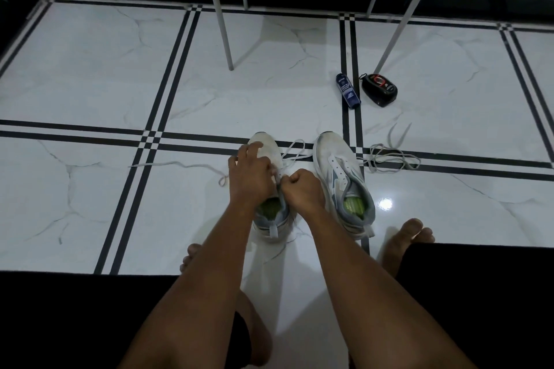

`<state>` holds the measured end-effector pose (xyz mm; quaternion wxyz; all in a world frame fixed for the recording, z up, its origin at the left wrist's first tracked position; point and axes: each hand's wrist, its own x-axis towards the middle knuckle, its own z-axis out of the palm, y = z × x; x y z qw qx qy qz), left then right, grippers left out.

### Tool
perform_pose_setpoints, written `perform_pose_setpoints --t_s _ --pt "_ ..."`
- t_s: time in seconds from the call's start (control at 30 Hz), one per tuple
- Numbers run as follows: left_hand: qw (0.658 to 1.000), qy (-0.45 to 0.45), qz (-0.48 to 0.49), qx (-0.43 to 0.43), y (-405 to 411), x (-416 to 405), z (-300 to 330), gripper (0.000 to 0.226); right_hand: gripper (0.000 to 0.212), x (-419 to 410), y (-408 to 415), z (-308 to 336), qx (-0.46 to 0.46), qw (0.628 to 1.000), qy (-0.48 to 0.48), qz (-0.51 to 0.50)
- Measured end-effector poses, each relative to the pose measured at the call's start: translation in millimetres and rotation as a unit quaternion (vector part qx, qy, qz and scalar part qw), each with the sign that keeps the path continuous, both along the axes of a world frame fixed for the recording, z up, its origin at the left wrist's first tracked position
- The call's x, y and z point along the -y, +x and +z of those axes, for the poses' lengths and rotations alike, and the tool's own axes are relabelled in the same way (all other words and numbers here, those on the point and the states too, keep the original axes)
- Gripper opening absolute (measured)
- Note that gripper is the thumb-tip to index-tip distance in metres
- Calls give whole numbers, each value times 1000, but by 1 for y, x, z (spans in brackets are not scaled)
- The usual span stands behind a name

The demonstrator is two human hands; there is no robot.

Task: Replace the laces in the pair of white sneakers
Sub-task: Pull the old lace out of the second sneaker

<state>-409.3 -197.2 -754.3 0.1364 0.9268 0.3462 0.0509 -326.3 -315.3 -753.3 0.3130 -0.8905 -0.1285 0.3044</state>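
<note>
Both forearms reach forward to left sneaker (271,219); left hand (248,174) fingers curled over its lace (180,163), right hand (302,190) fisted, pinching lace at eyelets.

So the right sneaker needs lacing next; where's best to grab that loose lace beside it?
Pinch one free tip of the loose lace, coming from above: both tips lie apart from the tangled loops, flat on the floor, right of the right sneaker.

Blue spray can (348,90) lying on tiled floor (90,69), black shoe-polish case (379,89) just beside it, near grey table leg (400,24).
</note>
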Motion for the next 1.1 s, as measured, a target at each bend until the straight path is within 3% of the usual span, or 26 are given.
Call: perform_pose_setpoints --t_s 0.07,0.1,0.13,0.17,0.2,0.23,0.3,0.33,0.4,0.43,0.5,0.57,0.63,0.67,0.7,0.77,0.8,0.83,0.87,0.93,1.0,1.03,1.1 --pt "984 -54 127 112 -1 -5 7 6 26 2 1 -2 -11 1000 1 -3" --pt "939 -110 254 204 -2 -13 15 8 26 2 1 -3 -18 1000 2 -9" --pt "857 -173 388 294 -3 -23 25 12 27 2 1 -3 -27 1000 4 -16" --pt "771 -205 495 344 -6 -34 31 18 27 2 1 -4 -35 999 7 -24" --pt "735 -195 551 344 -11 -42 35 22 27 2 0 -3 -41 999 9 -28" --pt "755 -152 549 325 -14 -45 36 24 26 2 0 -2 -43 999 10 -28" --pt "861 -72 402 304 -15 -40 31 24 26 1 1 -1 -45 999 11 -27" --pt "908 -73 307 276 -11 -32 28 25 27 1 0 1 -44 999 9 -26" --pt "974 -109 152 128 3 -15 23 24 27 2 1 3 -39 999 7 -26" --pt "989 -102 95 39 6 -8 19 23 27 2 1 2 -39 999 6 -24" --pt "996 -69 52 -34 6 -4 12 21 27 1 1 2 -41 999 4 -20" --pt "999 -26 24 -21 2 -5 6 16 30 1 0 2 -39 999 5 -18" --pt "997 -11 42 61 0 -5 7 6 33 3 1 1 -35 999 2 -16" --pt "982 -34 126 139 -1 -8 12 6 33 4 1 0 -34 999 0 -16" --pt "927 -88 269 247 -1 -15 21 11 32 4 1 -1 -35 999 -1 -17" --pt "723 -210 525 396 -8 -37 37 12 30 3 2 1 -40 999 -2 -23" --pt "673 -246 588 375 -16 -47 41 11 30 1 2 2 -42 999 -2 -24" --pt "696 -247 598 312 -20 -52 41 14 30 1 3 3 -43 999 -3 -24" --pt "745 -224 569 267 -23 -51 40 20 30 1 3 3 -46 999 -4 -22" --pt "850 -142 433 263 -23 -39 31 33 29 0 3 5 -51 999 -4 -19" --pt "938 -100 246 222 -12 -19 21 29 29 1 3 6 -50 999 -5 -17" --pt "972 -90 150 157 -8 -11 14 25 29 1 4 6 -50 999 -5 -15" --pt "996 -59 30 51 -3 -1 0 19 28 1 3 6 -51 999 -4 -9"
